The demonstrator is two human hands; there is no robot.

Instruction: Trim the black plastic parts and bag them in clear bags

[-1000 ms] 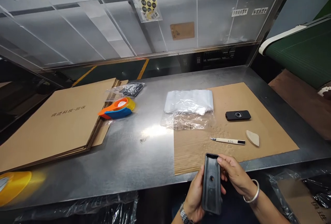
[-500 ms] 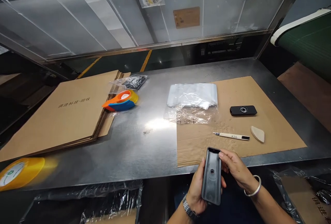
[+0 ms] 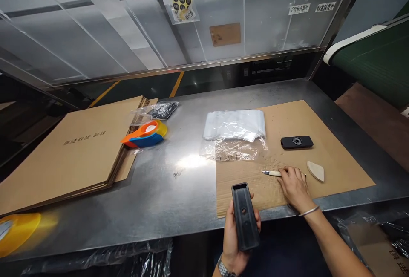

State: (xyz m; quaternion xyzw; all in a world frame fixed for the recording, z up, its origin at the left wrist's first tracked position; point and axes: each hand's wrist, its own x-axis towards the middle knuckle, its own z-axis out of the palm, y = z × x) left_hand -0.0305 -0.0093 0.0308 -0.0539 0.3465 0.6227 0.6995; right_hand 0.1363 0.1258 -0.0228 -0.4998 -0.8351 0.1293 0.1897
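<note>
In my left hand (image 3: 232, 239) is a long black plastic shell (image 3: 247, 228), its hollow side facing up, with a small round hole midway along. The fingers wrap around it near the table's front edge. My right hand (image 3: 295, 189) lies over a pale-handled craft knife (image 3: 271, 173) on the cardboard sheet (image 3: 238, 183), its fingers closed on the handle. The blade points left. A light-coloured wedge-shaped piece (image 3: 315, 171) sits just right of this hand. Farther back on the cardboard rests a black part with a round fitting (image 3: 297, 142).
Clear plastic bags (image 3: 234, 125) lie across the cardboard's left edge. An orange and blue tape dispenser (image 3: 145, 135) sits beside stacked flat cartons (image 3: 86, 140) at left. A yellow tape roll (image 3: 24, 230) is near the front left corner. A clear panel (image 3: 223, 8) stands behind the steel table (image 3: 179, 200).
My right hand has left the black shell and reached forward onto the craft knife. My left hand keeps hold of the shell, now slightly farther left in view.
</note>
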